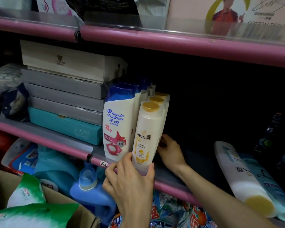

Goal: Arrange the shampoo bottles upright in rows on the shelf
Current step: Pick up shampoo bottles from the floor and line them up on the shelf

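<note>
A cream Pantene bottle [146, 134] with a gold cap stands upright at the front of a row on the pink-edged shelf [169, 183], with more gold-capped bottles behind it. My left hand [130, 181] holds its base between thumb and fingers. My right hand [169, 150] touches the right side of the row, fingers curled against a bottle behind. A row of white Head & Shoulders bottles [118, 124] with blue caps stands just left. Two bottles lie flat at the right: a white Pantene [243, 180] and a teal one [268, 188].
Stacked grey, beige and teal boxes [64, 96] fill the shelf's left side. The shelf's middle behind my right hand is dark. Below are a blue detergent jug [92, 193], green bags in a cardboard box [31, 206] and colourful packets. Dark bottles [273, 137] stand far right.
</note>
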`<action>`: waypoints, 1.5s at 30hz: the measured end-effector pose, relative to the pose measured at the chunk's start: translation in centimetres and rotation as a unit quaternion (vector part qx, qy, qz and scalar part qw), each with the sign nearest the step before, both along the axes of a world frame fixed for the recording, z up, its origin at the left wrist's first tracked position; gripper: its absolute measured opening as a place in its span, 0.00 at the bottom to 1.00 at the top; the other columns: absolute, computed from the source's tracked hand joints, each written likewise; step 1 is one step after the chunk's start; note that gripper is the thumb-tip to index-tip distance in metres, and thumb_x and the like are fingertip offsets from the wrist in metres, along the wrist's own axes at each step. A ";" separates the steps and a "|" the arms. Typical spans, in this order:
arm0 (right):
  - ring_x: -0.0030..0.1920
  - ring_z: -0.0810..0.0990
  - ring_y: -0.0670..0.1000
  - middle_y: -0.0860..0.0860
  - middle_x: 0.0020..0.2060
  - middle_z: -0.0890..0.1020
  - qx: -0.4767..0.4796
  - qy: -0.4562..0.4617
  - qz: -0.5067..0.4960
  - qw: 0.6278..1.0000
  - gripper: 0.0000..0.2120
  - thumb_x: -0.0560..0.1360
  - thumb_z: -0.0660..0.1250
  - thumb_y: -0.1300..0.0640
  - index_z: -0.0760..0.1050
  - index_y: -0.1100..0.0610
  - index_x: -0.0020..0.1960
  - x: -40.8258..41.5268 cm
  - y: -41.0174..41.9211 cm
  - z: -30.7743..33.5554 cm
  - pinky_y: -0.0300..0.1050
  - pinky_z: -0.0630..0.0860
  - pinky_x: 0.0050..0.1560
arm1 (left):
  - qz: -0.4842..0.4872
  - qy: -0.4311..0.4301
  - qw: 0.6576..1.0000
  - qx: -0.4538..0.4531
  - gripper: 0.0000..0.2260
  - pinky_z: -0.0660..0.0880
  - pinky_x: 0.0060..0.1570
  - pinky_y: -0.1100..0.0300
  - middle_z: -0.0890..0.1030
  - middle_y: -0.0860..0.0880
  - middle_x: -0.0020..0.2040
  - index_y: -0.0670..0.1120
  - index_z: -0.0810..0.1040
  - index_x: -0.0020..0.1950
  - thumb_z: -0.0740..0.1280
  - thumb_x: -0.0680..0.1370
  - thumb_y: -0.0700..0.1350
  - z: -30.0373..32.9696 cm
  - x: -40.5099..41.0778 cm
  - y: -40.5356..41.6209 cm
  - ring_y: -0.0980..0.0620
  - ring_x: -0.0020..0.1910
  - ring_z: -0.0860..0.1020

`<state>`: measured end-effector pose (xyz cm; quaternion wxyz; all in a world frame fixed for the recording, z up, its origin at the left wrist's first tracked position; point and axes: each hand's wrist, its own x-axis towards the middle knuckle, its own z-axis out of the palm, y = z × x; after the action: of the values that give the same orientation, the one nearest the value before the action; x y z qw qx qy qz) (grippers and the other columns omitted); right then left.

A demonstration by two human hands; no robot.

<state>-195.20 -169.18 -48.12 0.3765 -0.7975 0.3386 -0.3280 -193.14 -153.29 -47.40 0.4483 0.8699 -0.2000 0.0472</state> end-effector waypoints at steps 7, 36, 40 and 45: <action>0.52 0.79 0.45 0.49 0.53 0.82 0.001 0.001 0.008 1.000 0.11 0.76 0.66 0.60 0.76 0.54 0.58 0.0 0.1 0.0 0.37 0.75 0.52 | 0.005 -0.009 1.000 0.001 0.27 0.58 0.60 0.51 0.76 0.55 0.59 0.55 0.71 0.63 0.71 0.67 0.62 -0.1 0.1 -0.1 0.51 0.62 0.60; 0.71 0.65 0.59 0.55 0.75 0.55 -0.084 0.397 -0.104 0.908 0.31 0.71 0.67 0.47 0.61 0.43 0.72 -19.8 4.8 7.3 0.49 0.67 0.66 | -0.421 -0.108 0.894 -0.109 0.17 0.65 0.64 0.62 0.70 0.54 0.62 0.49 0.71 0.65 0.63 0.76 0.47 -0.3 -12.3 1.1 0.56 0.63 0.68; 0.64 0.73 0.57 0.55 0.68 0.71 -0.037 0.262 -0.142 0.954 0.24 0.73 0.64 0.52 0.69 0.45 0.70 -20.3 4.8 7.8 0.49 0.74 0.61 | -0.467 -0.113 0.873 -0.081 0.24 0.57 0.70 0.65 0.64 0.55 0.71 0.50 0.62 0.73 0.62 0.78 0.48 -0.8 -13.3 1.1 0.57 0.71 0.61; 0.53 0.76 0.61 0.58 0.60 0.71 0.360 -0.100 -0.139 0.917 0.15 0.76 0.60 0.57 0.76 0.53 0.61 -20.6 6.2 13.9 0.50 0.82 0.34 | -0.480 -0.076 0.869 -0.088 0.33 0.44 0.67 0.73 0.51 0.60 0.77 0.55 0.47 0.77 0.63 0.78 0.50 -0.9 -13.3 0.5 0.67 0.72 0.49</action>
<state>-215.84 -162.94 -34.26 0.6208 -0.5162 0.5017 -0.3105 -206.47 -152.75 -48.34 0.4735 0.6173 -0.6218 -0.0901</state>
